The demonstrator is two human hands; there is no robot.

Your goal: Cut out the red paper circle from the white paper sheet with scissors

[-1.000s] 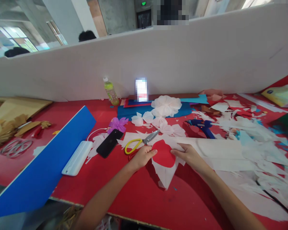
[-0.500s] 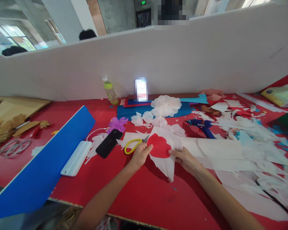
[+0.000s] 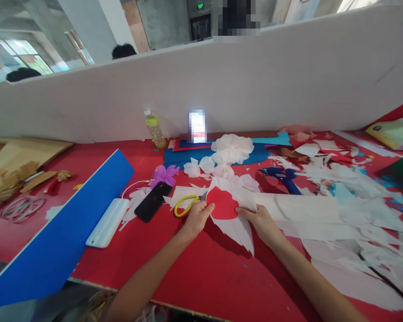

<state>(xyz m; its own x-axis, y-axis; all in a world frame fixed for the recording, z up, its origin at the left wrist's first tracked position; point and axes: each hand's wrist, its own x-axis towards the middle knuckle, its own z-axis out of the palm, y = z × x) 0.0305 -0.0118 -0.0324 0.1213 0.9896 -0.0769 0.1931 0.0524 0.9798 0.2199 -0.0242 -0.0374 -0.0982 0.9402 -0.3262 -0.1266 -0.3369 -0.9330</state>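
A round red paper disc point(image 3: 222, 203) on a pile of thin white tissue paper point(image 3: 237, 223) is held between two hands. The left hand point(image 3: 196, 219) is pinched onto the disc's left edge, and the right hand point(image 3: 262, 221) is closed on the right side of the tissue. The paper bundle is held just above the red table top point(image 3: 201, 268), near the front edge.

A second ago the white point of the tissue hung straight down. Now it is swung out to the right — so the bundle has been turned a little and lifted closer to the yellow-handled scissors point(image 3: 188, 203). It looks as if the disc is being lined up on the tissue.

One pair of scissors is seen, one black phone point(image 3: 153, 201), one white power bank point(image 3: 108, 222), one green drink bottle point(image 3: 154, 128), one blue glue gun point(image 3: 282, 175) and one purple paper flower point(image 3: 164, 174). White paper flowers are there too — about five, though they overlap.
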